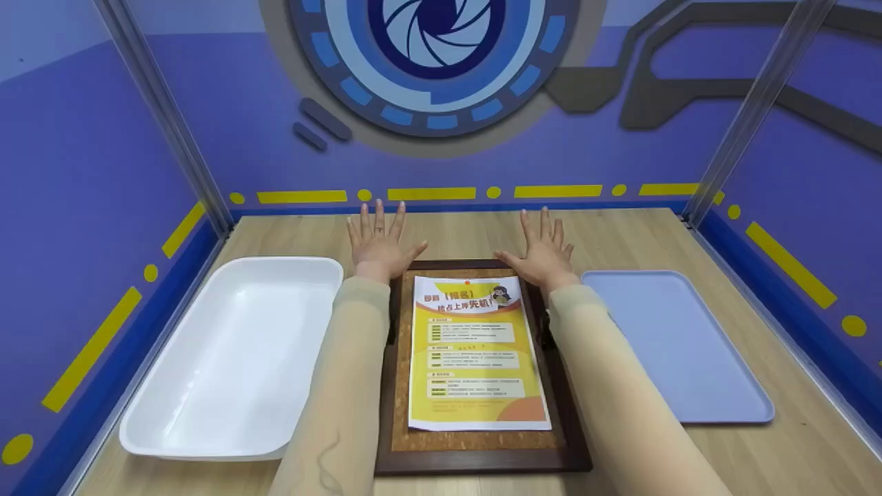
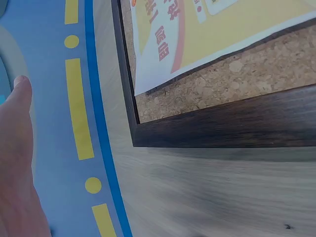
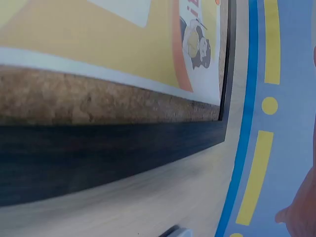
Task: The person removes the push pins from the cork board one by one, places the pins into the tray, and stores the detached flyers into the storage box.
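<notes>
A corkboard (image 1: 475,441) with a dark brown wooden frame lies flat on the table. On it is a yellow and orange printed poster (image 1: 475,358), with a small red pushpin (image 1: 468,282) at its top edge. My left hand (image 1: 380,249) is stretched out by the board's far left corner, fingers straight and spread. By the far right corner, my right hand (image 1: 543,252) is spread the same way. Both hands hold nothing. The left wrist view shows part of the left hand (image 2: 19,163) apart from the frame; the right hand (image 3: 303,207) is partly cut off in the right wrist view.
To the left of the board stands a deep white tray (image 1: 220,344). A flat light-blue tray (image 1: 682,351) lies to the right, partly behind my right sleeve. Purple-blue panels (image 1: 441,169) with yellow markings wall in the wooden table (image 1: 620,231) at the back and sides.
</notes>
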